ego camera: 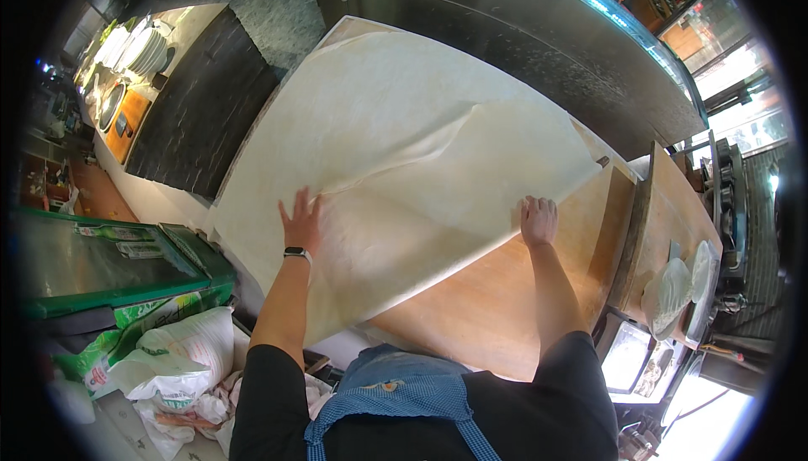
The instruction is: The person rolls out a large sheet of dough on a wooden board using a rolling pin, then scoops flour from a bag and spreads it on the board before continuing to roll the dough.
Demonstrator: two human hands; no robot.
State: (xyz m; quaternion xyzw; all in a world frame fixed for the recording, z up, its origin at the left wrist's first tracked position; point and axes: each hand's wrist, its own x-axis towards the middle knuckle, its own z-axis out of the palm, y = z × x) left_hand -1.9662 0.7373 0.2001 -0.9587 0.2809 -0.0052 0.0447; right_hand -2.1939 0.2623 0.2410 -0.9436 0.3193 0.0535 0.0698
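A very large, thin sheet of pale dough (391,101) covers most of a wooden worktop (467,297) in front of me. A raised fold runs diagonally across its middle. My left hand (300,218), with a banded watch at the wrist, rests on the dough with fingers spread, at the near end of that fold. My right hand (539,220) has its fingers curled over the sheet's near right edge. Along this edge the dough looks rolled or doubled. A dark rod end (603,161) sticks out at the edge's far end; any rest of it is hidden.
A steel counter (505,50) bounds the far side. At left stand a dark-panelled counter (202,101) with stacked plates (145,50), a green-framed chest (120,265) and white sacks (189,341). A side board (675,208) at right bears a plastic-covered bowl (666,297).
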